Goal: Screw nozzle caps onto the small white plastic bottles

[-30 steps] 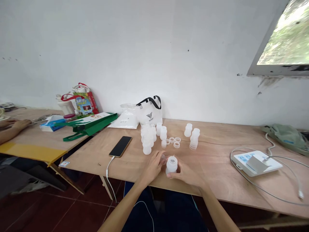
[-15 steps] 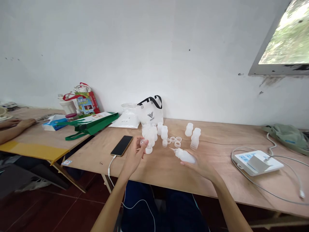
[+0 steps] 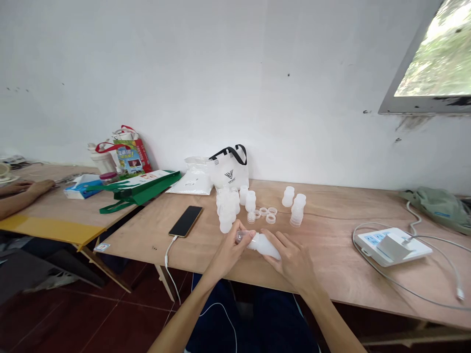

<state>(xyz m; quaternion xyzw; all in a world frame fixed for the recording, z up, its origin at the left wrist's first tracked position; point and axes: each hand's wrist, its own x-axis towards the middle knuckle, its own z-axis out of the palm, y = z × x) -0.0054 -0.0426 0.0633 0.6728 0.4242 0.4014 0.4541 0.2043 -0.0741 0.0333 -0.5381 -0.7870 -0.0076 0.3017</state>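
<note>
My right hand (image 3: 292,255) is wrapped round a white squeeze bottle (image 3: 268,246), which lies tilted with its top toward the left. A clear cap (image 3: 243,236) covers the bottle's tip, and my left hand (image 3: 233,245) pinches it between thumb and fingers. Both hands meet low over the table's front part. Just beyond them stands a cluster of white translucent bottles (image 3: 227,208). To its right lie several clear rings (image 3: 271,218), and farther right are more white bottles (image 3: 297,210).
A phone (image 3: 186,221) with a white cable lies left of the bottles. Behind are a white tote bag (image 3: 228,171) and a plastic packet (image 3: 191,179). A white power strip (image 3: 392,246) with cables lies right. A co-worker's hands (image 3: 33,189) rest on the left table.
My left hand has moved right and down from the bottle cluster with the clear cap. My right hand has drawn the squeeze bottle left, and its thin tip is now under the cap.
</note>
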